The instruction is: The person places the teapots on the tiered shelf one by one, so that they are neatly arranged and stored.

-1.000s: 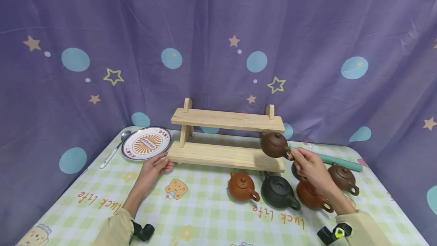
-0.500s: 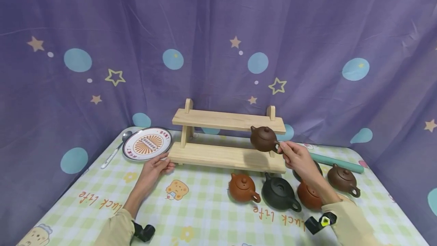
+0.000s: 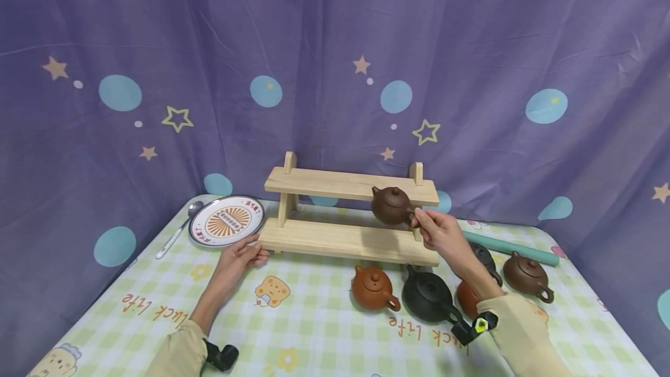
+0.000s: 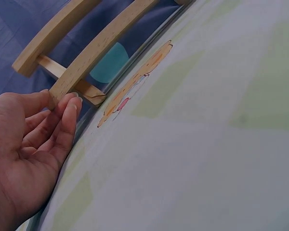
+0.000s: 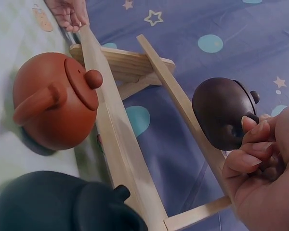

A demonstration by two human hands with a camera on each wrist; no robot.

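A two-tier wooden shelf (image 3: 335, 238) stands in the middle of the table. My left hand (image 3: 237, 260) pinches the left end of its lower board, thumb above and fingers below, as the left wrist view shows. In my right hand (image 3: 442, 237) a small dark brown teapot (image 3: 391, 206) is held by its handle, spout to the left. The teapot hangs in the air above the lower board and overlaps the upper board's front edge in the head view. The right wrist view shows the fingertips (image 5: 250, 126) pinching the handle of the brown teapot (image 5: 220, 113).
In front of the shelf sit an orange-brown teapot (image 3: 373, 290) and a black teapot (image 3: 426, 295). More teapots, including a brown one (image 3: 526, 276), stand at the right, near a green roll (image 3: 513, 247). A plate (image 3: 227, 221) and a spoon (image 3: 180, 231) lie at the left.
My right hand has moved left and slightly up with the brown teapot, from the shelf's right end to over its right part. My left hand has stayed on the board.
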